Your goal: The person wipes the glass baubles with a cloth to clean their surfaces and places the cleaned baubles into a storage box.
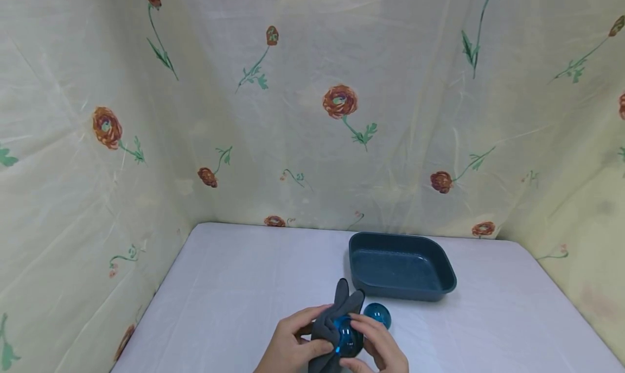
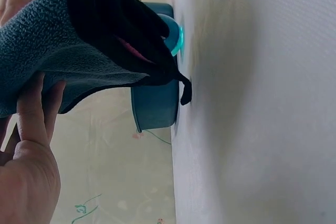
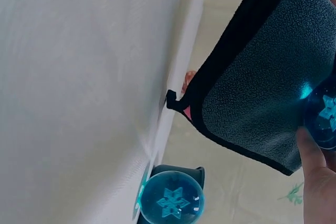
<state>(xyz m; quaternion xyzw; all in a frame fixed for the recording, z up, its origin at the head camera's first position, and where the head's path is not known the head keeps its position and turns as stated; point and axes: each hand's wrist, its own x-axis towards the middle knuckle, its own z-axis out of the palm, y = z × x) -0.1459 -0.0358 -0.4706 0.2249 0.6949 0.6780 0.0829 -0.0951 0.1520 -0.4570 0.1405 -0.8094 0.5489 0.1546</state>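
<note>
A dark grey cloth [image 1: 324,325] with black edging and a small loop is in my left hand [image 1: 295,342], thumb in front and fingers behind. My right hand [image 1: 382,345] holds a clear blue ball [image 1: 349,337] by its side, up against the cloth. Inside that ball [image 3: 326,116] a snowflake shape shows in the right wrist view. The cloth [image 2: 100,45] hangs in folds above the table in the left wrist view. A second blue ball [image 1: 378,315], also with a snowflake [image 3: 172,202] inside, sits on the table just beyond my right fingers.
Behind the second ball stands a dark teal rectangular tray [image 1: 401,292], right of centre near the table's back edge. A white cover lies over the table [image 1: 254,270]. Flower-printed curtains [image 1: 303,145] surround it at the back and both sides.
</note>
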